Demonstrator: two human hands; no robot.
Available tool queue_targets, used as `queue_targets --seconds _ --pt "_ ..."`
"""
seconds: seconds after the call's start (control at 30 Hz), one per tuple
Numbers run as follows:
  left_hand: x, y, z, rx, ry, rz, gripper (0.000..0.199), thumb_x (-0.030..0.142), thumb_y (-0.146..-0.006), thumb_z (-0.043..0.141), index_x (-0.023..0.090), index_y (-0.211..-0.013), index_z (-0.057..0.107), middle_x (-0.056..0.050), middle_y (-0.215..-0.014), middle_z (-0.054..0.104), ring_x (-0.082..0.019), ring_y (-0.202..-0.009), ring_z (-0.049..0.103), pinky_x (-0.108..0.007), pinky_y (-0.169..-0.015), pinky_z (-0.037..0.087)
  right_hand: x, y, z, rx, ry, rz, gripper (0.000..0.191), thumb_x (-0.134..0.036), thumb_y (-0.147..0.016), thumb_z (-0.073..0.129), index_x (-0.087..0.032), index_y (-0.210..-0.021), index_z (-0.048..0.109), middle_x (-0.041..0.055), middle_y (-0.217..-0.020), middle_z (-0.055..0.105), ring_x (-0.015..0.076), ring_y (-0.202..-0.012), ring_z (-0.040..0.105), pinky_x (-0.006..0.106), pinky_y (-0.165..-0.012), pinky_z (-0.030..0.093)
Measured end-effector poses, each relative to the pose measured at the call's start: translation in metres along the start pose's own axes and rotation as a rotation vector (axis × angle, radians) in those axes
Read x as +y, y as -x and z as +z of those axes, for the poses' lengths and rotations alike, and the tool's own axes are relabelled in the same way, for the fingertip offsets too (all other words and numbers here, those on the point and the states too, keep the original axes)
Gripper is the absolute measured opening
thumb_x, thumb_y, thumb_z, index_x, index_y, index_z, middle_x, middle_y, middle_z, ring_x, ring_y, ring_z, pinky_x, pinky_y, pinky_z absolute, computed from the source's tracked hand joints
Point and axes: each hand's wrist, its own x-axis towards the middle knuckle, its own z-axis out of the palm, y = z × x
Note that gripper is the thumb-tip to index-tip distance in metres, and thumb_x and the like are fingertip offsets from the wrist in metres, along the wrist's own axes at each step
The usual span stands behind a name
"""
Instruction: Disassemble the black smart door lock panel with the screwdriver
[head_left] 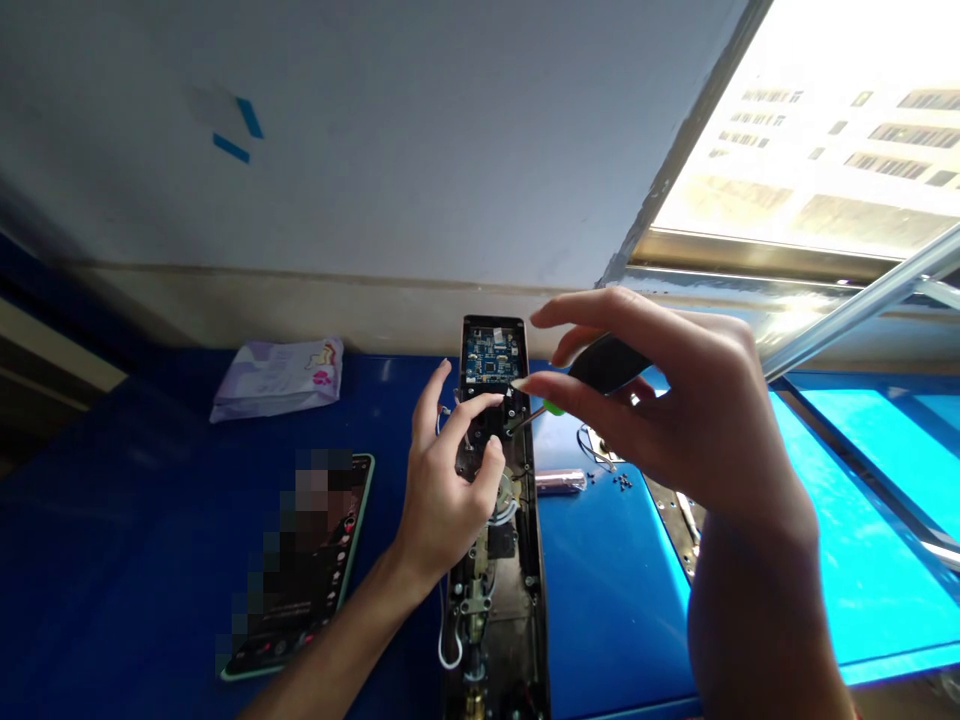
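Note:
A long, narrow black housing (pixel 537 560), which looks like an opened electronic door lock, lies lengthwise in front of me. A blue circuit board (pixel 491 357) sits in its far end, with metal mechanism parts nearer to me. My right hand (pixel 660 390) grips a screwdriver (pixel 609 362) with a black handle and a green collar, tilted down to the left. Its tip meets the housing just below the circuit board. My left hand (pixel 454 480) rests over the housing with fingers spread, the index fingertip close to the board's lower edge. A white cable (pixel 450 660) loops out at the left side.
To the left lie a phone (pixel 315 560) and a pale purple packet (pixel 279 378) on the blue table (pixel 600 610). Right of the housing are a shiny cylinder (pixel 560 482), several small screws (pixel 622 482) and a metal plate (pixel 671 515). A wall and window stand behind.

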Motion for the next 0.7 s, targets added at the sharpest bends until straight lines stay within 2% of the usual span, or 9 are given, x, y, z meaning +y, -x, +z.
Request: queue_targets --seconds 0.07,0.13,0.2,0.37,0.47,0.6,0.7 --pt "0.0007 -0.0005 -0.0009 -0.021 0.006 0.013 0.033 0.022 -0.096 0.06 0.025 -0.127 0.07 -0.01 -0.168 0.038 -0.034 -0.156 0.038 -0.059 -0.128 0.036 0.0003 0.0001 0.0002 -0.006 -0.027 -0.005 0.026 -0.024 -0.096 0.071 -0.024 -0.121 0.069 0.0002 -0.091 0.075 0.0139 -0.069 0.068 0.03 -0.066 0.058" --pt "0.001 -0.0008 -0.0015 -0.036 0.012 0.012 0.032 0.021 -0.095 0.06 0.025 -0.124 0.071 -0.011 -0.166 0.041 -0.034 -0.155 0.04 -0.059 -0.127 0.037 -0.0002 0.0006 -0.0002 -0.028 -0.044 -0.005 0.044 -0.013 -0.091 0.065 -0.026 -0.133 0.063 0.0029 -0.106 0.076 0.0166 -0.082 0.072 0.031 -0.075 0.061" --pt "0.0011 -0.0008 -0.0017 -0.04 0.018 0.011 0.03 0.021 -0.095 0.06 0.025 -0.122 0.072 -0.01 -0.165 0.041 -0.034 -0.154 0.041 -0.059 -0.126 0.038 -0.0006 0.0009 -0.0006 -0.045 -0.043 0.0 0.054 -0.01 -0.086 0.064 -0.028 -0.136 0.059 0.0041 -0.113 0.076 0.0189 -0.087 0.073 0.033 -0.079 0.062" --pt "0.0008 -0.0008 -0.002 -0.037 0.018 0.015 0.028 0.02 -0.095 0.059 0.024 -0.118 0.074 -0.011 -0.163 0.042 -0.033 -0.153 0.042 -0.059 -0.125 0.04 0.0024 -0.0009 0.0002 -0.029 -0.015 -0.007 0.029 -0.019 -0.094 0.068 -0.025 -0.123 0.065 0.0007 -0.094 0.076 0.0152 -0.073 0.071 0.031 -0.067 0.059" --pt "0.0006 -0.0008 -0.0022 -0.038 0.007 0.015 0.026 0.02 -0.094 0.061 0.025 -0.116 0.075 -0.011 -0.162 0.043 -0.034 -0.152 0.043 -0.06 -0.124 0.04 0.0047 -0.0016 0.0004 -0.011 -0.015 -0.01 0.038 -0.012 -0.091 0.066 -0.025 -0.127 0.064 0.0012 -0.1 0.076 0.0147 -0.077 0.071 0.031 -0.073 0.06" --pt "0.0003 -0.0008 -0.002 -0.027 -0.029 0.05 0.025 0.023 -0.092 0.068 0.026 -0.115 0.077 -0.01 -0.163 0.041 -0.035 -0.151 0.044 -0.061 -0.123 0.042 0.0063 -0.0002 -0.0025 0.088 -0.025 -0.035 0.041 -0.012 -0.086 0.068 -0.029 -0.123 0.065 -0.0004 -0.097 0.075 0.017 -0.074 0.072 0.033 -0.066 0.06" --pt "-0.001 -0.002 -0.0009 0.006 -0.051 0.131 0.018 0.025 -0.09 0.076 0.027 -0.107 0.08 -0.009 -0.164 0.041 -0.036 -0.151 0.044 -0.062 -0.123 0.043 0.0064 0.0018 -0.007 0.141 -0.061 -0.039 0.039 -0.014 -0.085 0.07 -0.031 -0.12 0.066 -0.0011 -0.095 0.074 0.0215 -0.082 0.075 0.036 -0.064 0.059"
